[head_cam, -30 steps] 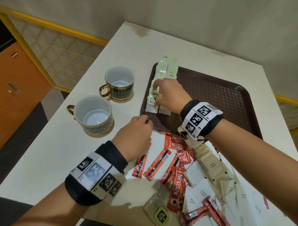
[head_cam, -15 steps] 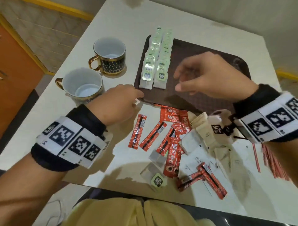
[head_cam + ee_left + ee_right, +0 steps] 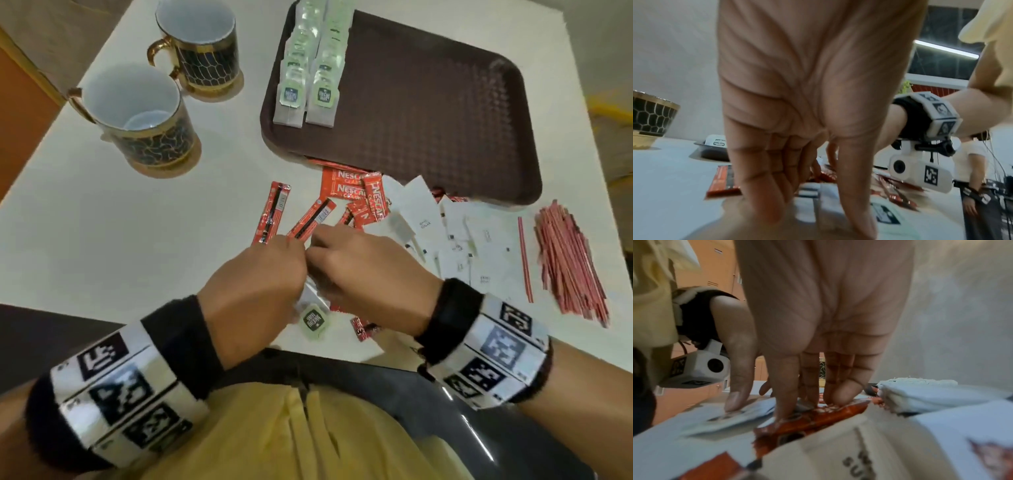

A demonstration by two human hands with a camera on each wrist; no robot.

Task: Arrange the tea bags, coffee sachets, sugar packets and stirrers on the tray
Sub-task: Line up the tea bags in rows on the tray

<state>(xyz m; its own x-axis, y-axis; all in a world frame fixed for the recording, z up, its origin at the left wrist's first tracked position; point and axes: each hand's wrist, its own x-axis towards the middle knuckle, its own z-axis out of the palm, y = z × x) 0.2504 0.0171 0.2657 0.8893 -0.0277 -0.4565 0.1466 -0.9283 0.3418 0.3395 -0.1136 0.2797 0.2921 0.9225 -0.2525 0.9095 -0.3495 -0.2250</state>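
Note:
A brown tray (image 3: 428, 102) lies at the far right with two rows of tea bags (image 3: 308, 68) along its left side. Red coffee sachets (image 3: 356, 195), white sugar packets (image 3: 462, 246) and red stirrers (image 3: 568, 260) lie loose on the table in front of it. My left hand (image 3: 291, 253) and right hand (image 3: 329, 246) are side by side, low over the pile. A loose tea bag (image 3: 313, 320) with a green tag lies under them. My left hand (image 3: 812, 211) touches the tea bag (image 3: 826, 199) with straight fingers. My right hand's (image 3: 760, 407) fingers rest on a red sachet (image 3: 818, 417), its thumb on a white packet (image 3: 731, 418).
Two dark cups with gold rims (image 3: 133, 113) (image 3: 202, 48) stand at the left of the table. A single stirrer (image 3: 524, 260) lies apart from the bundle. The table's front edge is right beneath my wrists, with my yellow clothing below it.
My right hand has come back from the tea bag rows on the tray to the pile near the front edge. My left hand left the tray's corner and joined it there.

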